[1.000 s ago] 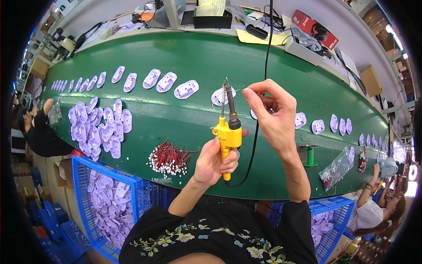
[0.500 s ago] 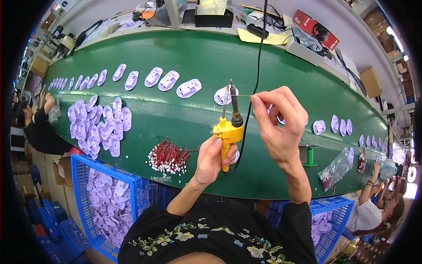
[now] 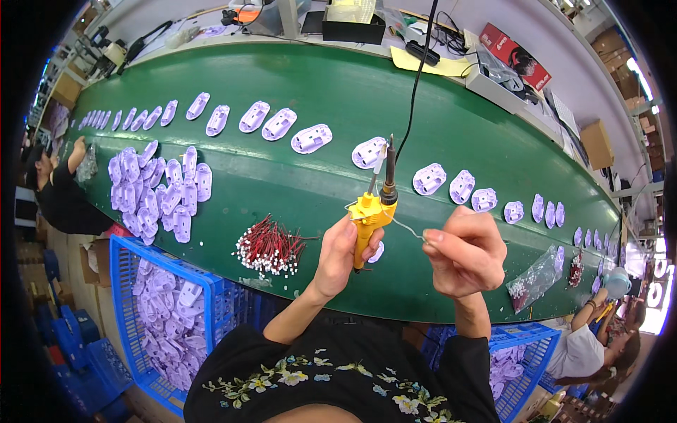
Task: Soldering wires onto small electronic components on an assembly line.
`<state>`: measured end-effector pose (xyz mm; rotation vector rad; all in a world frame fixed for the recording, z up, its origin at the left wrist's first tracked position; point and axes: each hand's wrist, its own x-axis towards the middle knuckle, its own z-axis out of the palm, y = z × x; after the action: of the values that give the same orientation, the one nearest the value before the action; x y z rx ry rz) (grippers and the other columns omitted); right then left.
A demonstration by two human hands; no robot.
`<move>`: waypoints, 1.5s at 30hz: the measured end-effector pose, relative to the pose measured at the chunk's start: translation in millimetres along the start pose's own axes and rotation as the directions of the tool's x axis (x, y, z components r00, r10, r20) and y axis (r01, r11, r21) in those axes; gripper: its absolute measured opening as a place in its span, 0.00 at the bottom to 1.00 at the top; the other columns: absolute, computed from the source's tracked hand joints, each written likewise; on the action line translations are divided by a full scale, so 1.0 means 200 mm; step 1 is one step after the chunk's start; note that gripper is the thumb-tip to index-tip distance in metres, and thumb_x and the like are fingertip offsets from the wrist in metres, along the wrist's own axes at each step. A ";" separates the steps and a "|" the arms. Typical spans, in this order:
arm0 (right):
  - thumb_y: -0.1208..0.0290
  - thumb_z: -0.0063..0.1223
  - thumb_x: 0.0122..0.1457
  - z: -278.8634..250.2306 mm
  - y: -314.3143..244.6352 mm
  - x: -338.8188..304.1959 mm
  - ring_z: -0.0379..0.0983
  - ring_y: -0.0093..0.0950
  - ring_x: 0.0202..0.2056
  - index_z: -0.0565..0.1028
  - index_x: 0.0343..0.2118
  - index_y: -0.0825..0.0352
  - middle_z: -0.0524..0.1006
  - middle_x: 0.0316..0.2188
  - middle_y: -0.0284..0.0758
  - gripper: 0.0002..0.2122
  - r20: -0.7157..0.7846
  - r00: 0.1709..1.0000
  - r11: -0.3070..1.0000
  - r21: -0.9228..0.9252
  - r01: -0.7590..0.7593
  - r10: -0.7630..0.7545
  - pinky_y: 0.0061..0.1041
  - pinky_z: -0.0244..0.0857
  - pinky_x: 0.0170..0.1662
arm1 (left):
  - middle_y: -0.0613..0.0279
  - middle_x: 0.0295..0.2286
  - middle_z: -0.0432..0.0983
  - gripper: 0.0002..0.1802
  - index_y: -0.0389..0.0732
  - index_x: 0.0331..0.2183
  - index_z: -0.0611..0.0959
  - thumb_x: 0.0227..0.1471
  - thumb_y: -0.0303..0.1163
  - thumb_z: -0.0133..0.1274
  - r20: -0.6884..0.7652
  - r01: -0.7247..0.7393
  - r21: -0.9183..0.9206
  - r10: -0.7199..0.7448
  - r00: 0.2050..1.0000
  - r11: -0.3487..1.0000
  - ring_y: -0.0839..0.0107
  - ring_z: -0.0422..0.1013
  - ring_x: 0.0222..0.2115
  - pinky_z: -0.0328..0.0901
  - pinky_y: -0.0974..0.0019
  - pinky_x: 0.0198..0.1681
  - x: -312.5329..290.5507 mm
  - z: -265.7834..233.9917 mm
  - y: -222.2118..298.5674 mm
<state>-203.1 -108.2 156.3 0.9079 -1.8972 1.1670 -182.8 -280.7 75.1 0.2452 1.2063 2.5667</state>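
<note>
One left hand (image 3: 337,259) closes its fingers around the grip of a yellow soldering gun (image 3: 372,215), held with its dark tip upward over a green workbench (image 3: 317,84), while the right hand (image 3: 465,254) pinches the end of a thin silvery wire (image 3: 407,229) between thumb and forefinger, its other fingers curled. At lower left, a blue crate (image 3: 209,303) is heaped with lilac plastic shells (image 3: 166,324); a second blue crate (image 3: 532,333), at lower right, holds more of the same. A clear plastic bag (image 3: 536,282) on the bench contains small white and dark reddish pieces, too small to make out. On the rear shelf, a black box (image 3: 352,32) holds something pale yellow, and a white carton (image 3: 493,88) is loaded with clear wrapping and dark items. The black sleeves cover part of both crates, so their full contents cannot be seen. One lilac shell (image 3: 377,252) is half hidden behind the left hand, and where the wire meets the gun is hard to make out. Co-workers at either edge appear small and warped.
</note>
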 end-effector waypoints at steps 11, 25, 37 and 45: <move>0.86 0.64 0.40 0.00 -0.07 -0.14 0.63 0.21 0.20 0.80 0.32 0.69 0.72 0.24 0.35 0.13 -0.009 0.912 0.838 0.398 -0.373 0.410 0.18 0.54 0.21 | 0.63 0.27 0.66 0.31 0.30 0.46 0.68 0.59 0.52 0.40 -0.059 -0.048 -0.027 0.046 0.997 0.999 0.83 0.58 0.23 0.55 0.77 0.28 -0.01 0.03 0.04; 0.79 0.53 0.57 -0.08 -0.05 -0.17 0.61 0.17 0.21 0.72 0.31 0.71 0.70 0.23 0.34 0.03 -0.169 0.756 0.701 0.541 -0.465 0.632 0.16 0.54 0.20 | 0.67 0.20 0.63 0.37 0.26 0.50 0.68 0.61 0.55 0.37 -0.056 0.054 0.009 -0.053 0.997 0.999 0.82 0.57 0.20 0.53 0.76 0.23 -0.01 0.00 0.02; 0.73 0.51 0.61 -0.03 0.08 0.08 0.53 0.10 0.13 0.73 0.35 0.71 0.67 0.17 0.27 0.06 0.093 0.540 0.387 0.597 -0.702 0.836 0.12 0.41 0.14 | 0.66 0.26 0.67 0.38 0.32 0.47 0.70 0.58 0.59 0.28 0.045 0.131 0.062 -0.134 0.990 0.989 0.82 0.56 0.21 0.50 0.76 0.24 0.00 0.07 0.12; 0.73 0.52 0.57 -0.04 0.11 0.06 0.52 0.10 0.14 0.74 0.29 0.71 0.65 0.14 0.25 0.06 0.349 0.412 0.125 0.617 -0.777 0.842 0.14 0.43 0.17 | 0.70 0.27 0.67 0.46 0.36 0.43 0.73 0.55 0.70 0.21 0.032 0.188 0.208 -0.198 0.980 0.960 0.83 0.55 0.22 0.48 0.77 0.24 0.01 0.06 0.09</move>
<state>-226.0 -95.4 159.4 -0.0527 -1.8311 2.7434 -184.8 -282.2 96.0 0.2249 1.4021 2.2586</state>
